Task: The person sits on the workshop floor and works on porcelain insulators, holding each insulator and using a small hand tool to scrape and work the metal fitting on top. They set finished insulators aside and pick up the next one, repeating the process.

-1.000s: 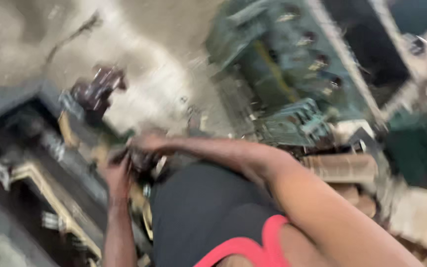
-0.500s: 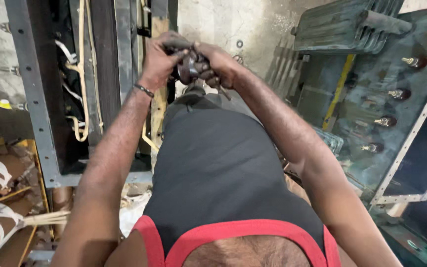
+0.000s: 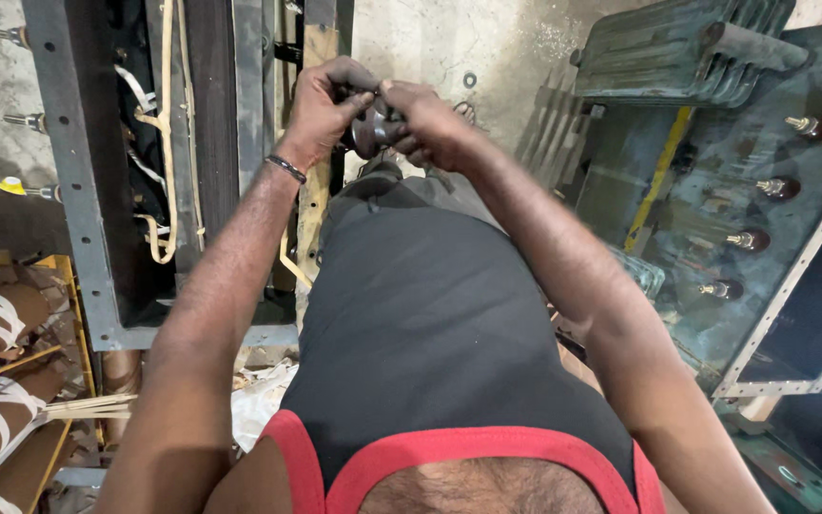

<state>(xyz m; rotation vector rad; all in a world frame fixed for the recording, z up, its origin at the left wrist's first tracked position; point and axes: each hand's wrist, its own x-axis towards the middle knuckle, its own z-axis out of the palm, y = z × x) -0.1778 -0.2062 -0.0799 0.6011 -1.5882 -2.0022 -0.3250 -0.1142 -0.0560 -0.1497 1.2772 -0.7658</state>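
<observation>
Both my hands meet on the dark insulator: left hand clamped on top, right hand pinching alongside, equally near.

Soft, even daylight lights the scene, brightest on the concrete floor at top. The picture is sharp, without glare; edges bend slightly outward.

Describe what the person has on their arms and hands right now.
Both arms are bare from shoulder to fingers: no sleeves, no gloves. The left hand has a thin dark bracelet around its wrist. The right hand shows no band, watch or ring. The person wears a black sleeveless vest with red trim at the neckline.
</observation>
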